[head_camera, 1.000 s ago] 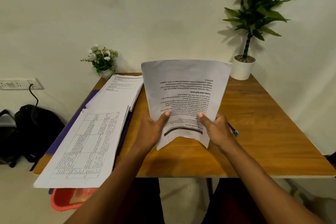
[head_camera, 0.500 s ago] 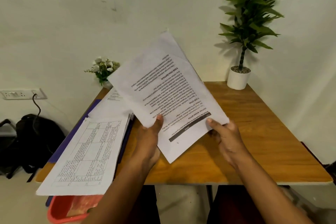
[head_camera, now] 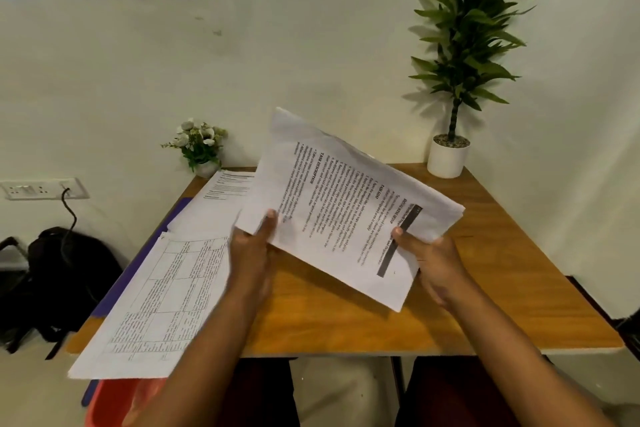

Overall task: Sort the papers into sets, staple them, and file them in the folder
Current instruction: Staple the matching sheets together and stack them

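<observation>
Papers (head_camera: 332, 211) turned further sideways, held above table (head_camera: 502, 288), left hand (head_camera: 251, 250) and right hand (head_camera: 433, 263) pinching opposite edges

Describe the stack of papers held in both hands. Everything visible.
The stack of papers is several white sheets, their edges fanned slightly at the far right corner. The top page has black printed text, bold headings and a dark grey banner. It is held tilted and turned diagonally above the wooden table, slightly bowed. The left hand pinches its left edge and the right hand grips the banner end, thumbs on top. No staple shows.
</observation>
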The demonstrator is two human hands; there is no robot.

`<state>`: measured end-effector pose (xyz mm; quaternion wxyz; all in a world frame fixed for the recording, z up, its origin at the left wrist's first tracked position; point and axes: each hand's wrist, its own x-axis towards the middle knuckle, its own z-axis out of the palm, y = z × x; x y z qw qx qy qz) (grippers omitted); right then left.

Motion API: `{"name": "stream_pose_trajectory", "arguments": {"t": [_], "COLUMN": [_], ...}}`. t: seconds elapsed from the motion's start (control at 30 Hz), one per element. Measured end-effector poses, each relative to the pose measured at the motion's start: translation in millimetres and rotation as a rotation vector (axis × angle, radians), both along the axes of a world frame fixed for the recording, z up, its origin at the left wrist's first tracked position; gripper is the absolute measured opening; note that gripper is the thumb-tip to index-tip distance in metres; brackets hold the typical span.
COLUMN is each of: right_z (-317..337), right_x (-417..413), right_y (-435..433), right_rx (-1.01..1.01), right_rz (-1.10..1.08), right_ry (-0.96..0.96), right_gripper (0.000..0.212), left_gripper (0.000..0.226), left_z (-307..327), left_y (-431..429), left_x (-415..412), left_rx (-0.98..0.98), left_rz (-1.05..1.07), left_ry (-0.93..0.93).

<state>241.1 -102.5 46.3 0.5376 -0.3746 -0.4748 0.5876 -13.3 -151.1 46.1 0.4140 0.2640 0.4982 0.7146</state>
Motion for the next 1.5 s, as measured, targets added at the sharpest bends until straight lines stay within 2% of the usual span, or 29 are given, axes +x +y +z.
{"name": "stream_pose_trajectory", "arguments": {"t": [0.07, 0.13, 0.2, 0.27, 0.33, 0.47, 0.63, 0.83, 0.97, 1.5], "right_z": [7.5, 13.7, 17.9, 20.7, 22.1, 18.1, 14.0, -9.5, -32.5, -38.9], "right_x": [12.0, 19.9, 23.1, 23.1, 22.4, 22.6, 19.5, 16.5, 13.2, 16.0], "right_y": [7.6, 14.9, 20.2, 23.2, 25.4, 30.4, 29.4, 29.7, 24.7, 20.2], "right_rx": [0.040, 0.087, 0.115, 0.126, 0.135, 0.155, 0.173, 0.096, -0.006, -0.003], "right_rz": [0.008, 0.040, 0.074, 0.102, 0.114, 0.092, 0.050, 0.009, 0.002, -0.014], "right_ry": [-0.079, -0.150, -0.212, -0.239, -0.251, -0.322, -0.376, -0.381, -0.395, -0.363], "right_gripper": [0.030, 0.033, 0.035, 0.035, 0.035, 0.034, 0.028, 0.025, 0.020, 0.022], "left_gripper": [0.092, 0.104, 0.087, 0.057, 0.038, 0.037, 0.036, 0.017, 0.017, 0.027], "left_z": [10.2, 18.0, 28.4, 33.7, 31.0, 18.7, 5.4, -13.2, -31.1, -42.7], "left_y": [6.7, 14.2, 20.9, 24.2, 25.0, 20.4, 13.7, 8.0, 3.2, -2.1], "left_x": [-32.2, -56.4, -66.5, -64.2, -61.1, -59.5, -41.2, -29.2, -21.9, -18.5], "left_rx": [-0.023, 0.042, 0.044, 0.013, 0.014, 0.025, 0.022, -0.033, -0.067, -0.060], "left_rz": [0.041, -0.024, -0.153, -0.316, -0.371, -0.362, -0.299, -0.240, -0.247, -0.237], "left_ry": [0.294, 0.451, 0.587, 0.680, 0.629, 0.435, 0.467, 0.529, 0.521, 0.456]}}
